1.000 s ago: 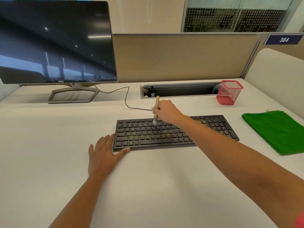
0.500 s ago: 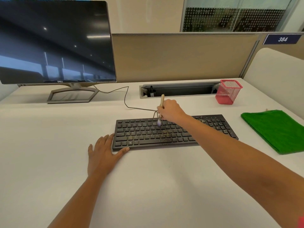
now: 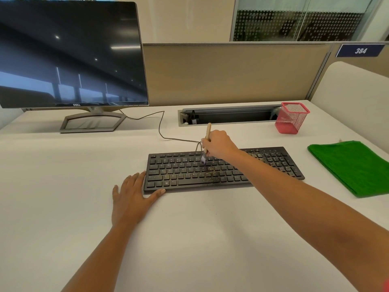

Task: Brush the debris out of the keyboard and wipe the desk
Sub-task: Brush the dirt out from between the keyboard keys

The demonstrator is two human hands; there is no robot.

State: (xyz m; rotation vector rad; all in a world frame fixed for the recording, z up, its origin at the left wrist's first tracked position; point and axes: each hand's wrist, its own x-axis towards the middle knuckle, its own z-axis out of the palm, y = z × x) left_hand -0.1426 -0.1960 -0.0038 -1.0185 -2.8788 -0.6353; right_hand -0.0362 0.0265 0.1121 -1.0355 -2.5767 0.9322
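A black keyboard (image 3: pixel 189 171) lies on the white desk (image 3: pixel 189 239), speckled with yellowish debris in its middle and on its right keys. My right hand (image 3: pixel 220 144) grips a small wooden-handled brush (image 3: pixel 208 132), with the pale bristles down on the upper middle keys. My left hand (image 3: pixel 132 197) lies flat on the desk at the keyboard's front left corner, its thumb against the front edge. A folded green cloth (image 3: pixel 351 165) rests on the desk to the right.
A dark monitor (image 3: pixel 69 53) on a grey stand is at the back left, with a cable (image 3: pixel 162 131) running to the keyboard. A red mesh pen cup (image 3: pixel 291 118) stands beside a cable slot (image 3: pixel 229 115). A beige partition closes off the back.
My right hand with the brush shifted a little to the right and back along the upper key rows. My left hand stayed put.
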